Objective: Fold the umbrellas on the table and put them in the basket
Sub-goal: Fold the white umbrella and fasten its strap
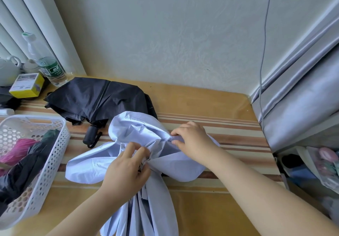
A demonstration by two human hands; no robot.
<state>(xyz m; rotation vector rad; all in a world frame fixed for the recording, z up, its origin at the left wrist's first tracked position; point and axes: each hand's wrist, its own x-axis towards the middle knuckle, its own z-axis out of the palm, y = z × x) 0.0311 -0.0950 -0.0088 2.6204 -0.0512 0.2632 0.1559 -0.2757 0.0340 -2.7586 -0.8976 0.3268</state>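
Pale lavender-blue collapsed umbrella of thin fabric point(139, 153), lying across the striped tan table point(211, 107) at front centre, canopy flaps splayed loose, gathered end running toward the near edge. Likely light, limp and slippery in the cloth, stiff only along hidden ribs and shaft; best taken at the gathered waist, where the panels bunch, with each flap pinched by its crease for pleating. Left hand point(126, 167) reaching in from below, palm down, fingers curled and clenched round that bunched middle. Right hand point(190, 138) stretched forward across the fabric, wrist low, thumb and fingertips pinching a fold of canopy just beyond the left. Black folding umbrella with stubby handle and wrist strap point(99, 101) lying unfolded behind, partly under the lavender cloth, waiting its turn. White perforated plastic basket point(45, 164) at the left edge, already holding dark and pink bundles, near enough for an easy drop once wrapped.
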